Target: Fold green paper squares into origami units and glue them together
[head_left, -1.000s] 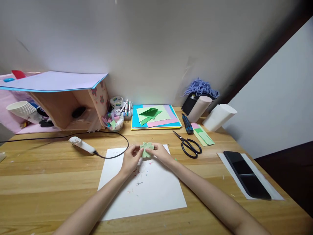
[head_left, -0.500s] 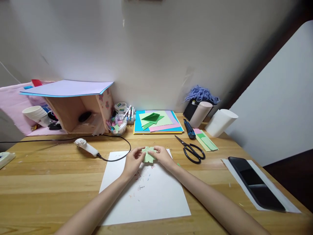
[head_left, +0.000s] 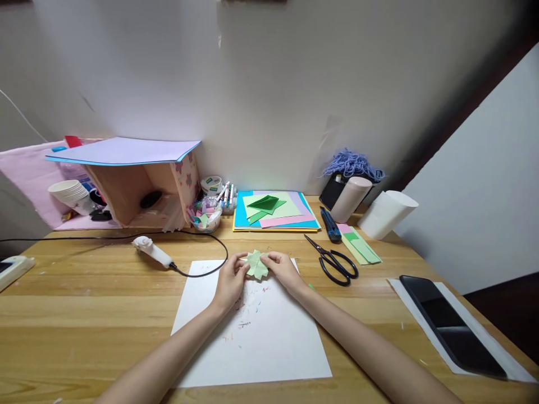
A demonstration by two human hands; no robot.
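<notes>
The left hand (head_left: 231, 280) pinched the near-left edge of the green paper (head_left: 256, 265), its thumb in front and its fingers curled behind. The right hand (head_left: 287, 274) nipped the opposite edge between thumb and fingertips, so the notched, flower-like piece spanned the gap between both hands. The paper was over the far part of the white sheet (head_left: 261, 348); whether it touched the sheet could not be told. Scissors (head_left: 325, 252) lay right of the sheet, well apart from either hand.

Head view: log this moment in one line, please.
left hand: holding pale-green paper by left edge | right hand: holding its right edge | white sheet: beneath, marked | scissors: right, untouched
</notes>
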